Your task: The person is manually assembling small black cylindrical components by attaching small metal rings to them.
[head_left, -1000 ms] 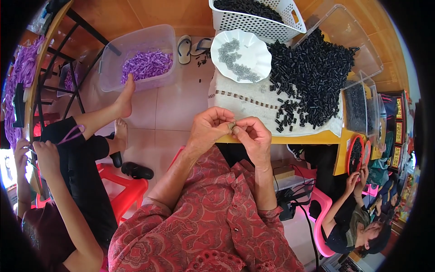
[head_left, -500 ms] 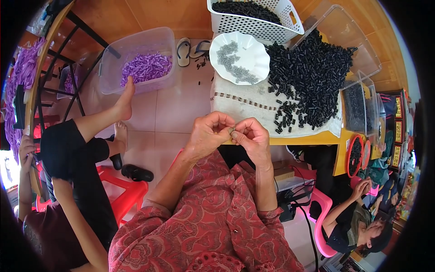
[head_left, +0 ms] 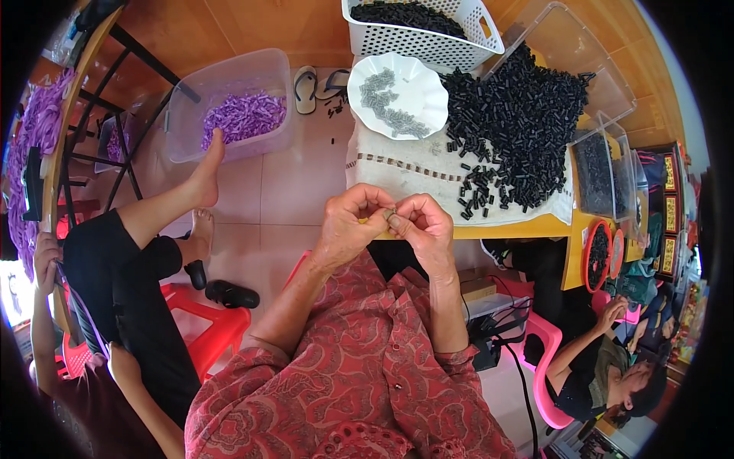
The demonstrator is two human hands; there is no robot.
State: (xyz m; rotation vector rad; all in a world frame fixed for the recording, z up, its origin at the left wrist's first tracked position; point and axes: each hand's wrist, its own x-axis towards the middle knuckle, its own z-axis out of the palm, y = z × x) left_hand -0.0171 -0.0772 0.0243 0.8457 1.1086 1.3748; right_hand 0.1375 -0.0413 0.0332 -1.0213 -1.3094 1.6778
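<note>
My left hand (head_left: 350,227) and my right hand (head_left: 427,232) meet fingertip to fingertip just in front of the table's near edge. Both are closed in a pinch, on something too small and too covered by the fingers to name. Beyond them, on a cream cloth (head_left: 405,177), stands a white scalloped dish (head_left: 424,88) with many small clear pieces (head_left: 378,96) in it. To its right spreads a large heap of short black tube-like pieces (head_left: 516,126), with loose ones scattered toward my right hand.
A white perforated basket (head_left: 428,47) of black pieces stands at the back. Clear bins (head_left: 600,176) and a red round tray (head_left: 598,256) are on the right. A clear tub (head_left: 176,122) of purple pieces sits on the floor. One person sits at left, another at right on a pink chair (head_left: 544,367).
My hands stay pinched together in almost the same place, with slight finger movement. The person at left has lowered a hand, and a purple strip now shows stretched between their hands.
</note>
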